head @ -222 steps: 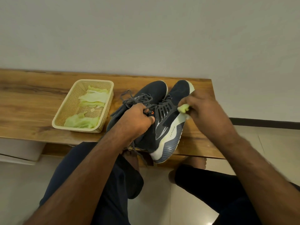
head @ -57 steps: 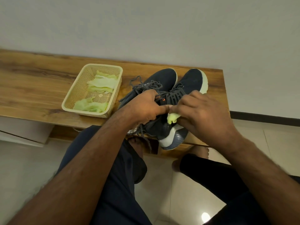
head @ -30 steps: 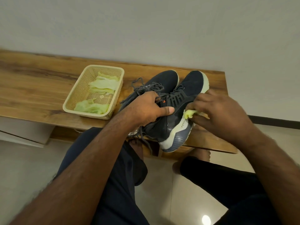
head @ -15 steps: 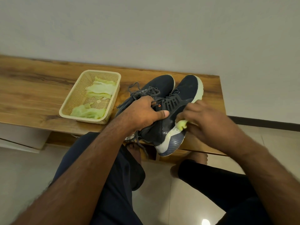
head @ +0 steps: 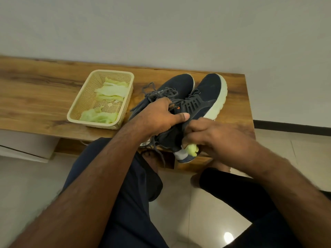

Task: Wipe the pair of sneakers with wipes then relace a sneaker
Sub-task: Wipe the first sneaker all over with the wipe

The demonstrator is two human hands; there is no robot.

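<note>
Both dark sneakers sit on the wooden bench [head: 44, 97], long axes running away from the person, toes toward the wall. The left hand [head: 161, 115] grips the collar of the right sneaker [head: 206, 97], thumb across it. The right hand [head: 213, 136] pinches a green wipe [head: 192, 149] at the heel, apparently touching the sole. The left sneaker [head: 179, 85] lies just beside the basket [head: 78, 106] of wipes.

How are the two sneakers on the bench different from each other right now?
The right sneaker is tipped on its side, pale sole showing; the left sneaker shows only its top. The right hand rubs a green wipe on the right sneaker's heel; the left sneaker's grey laces hang loose. Both are dark navy.
</note>
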